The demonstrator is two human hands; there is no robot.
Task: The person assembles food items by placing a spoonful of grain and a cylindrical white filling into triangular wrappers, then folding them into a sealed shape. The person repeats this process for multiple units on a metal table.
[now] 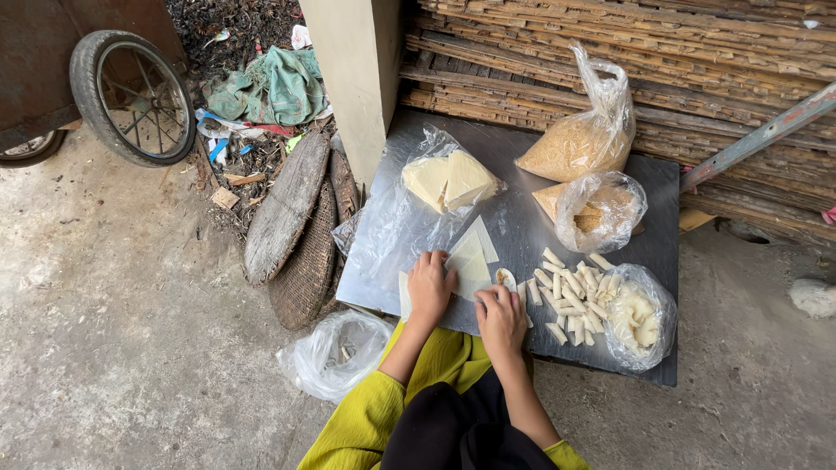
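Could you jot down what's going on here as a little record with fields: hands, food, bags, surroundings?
Left hand: flat on a pale triangular wrapper sheet
Right hand: fingers at a partly rolled piece
Finished rolls: heaped right of the hands
Wrapper stack: on clear plastic, farther back
Bags: crumbs, a tied bag, pale filling
Surface: dark board
Surroundings: wheel, woven trays

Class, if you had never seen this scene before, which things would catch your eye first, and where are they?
The heap of small pale rolled pastry sticks lies at the dark metal board's near right. Just left, the left hand presses flat pale wrapper sheets, and the right hand touches one. At the far edge stands a clear bag of golden crumbs.
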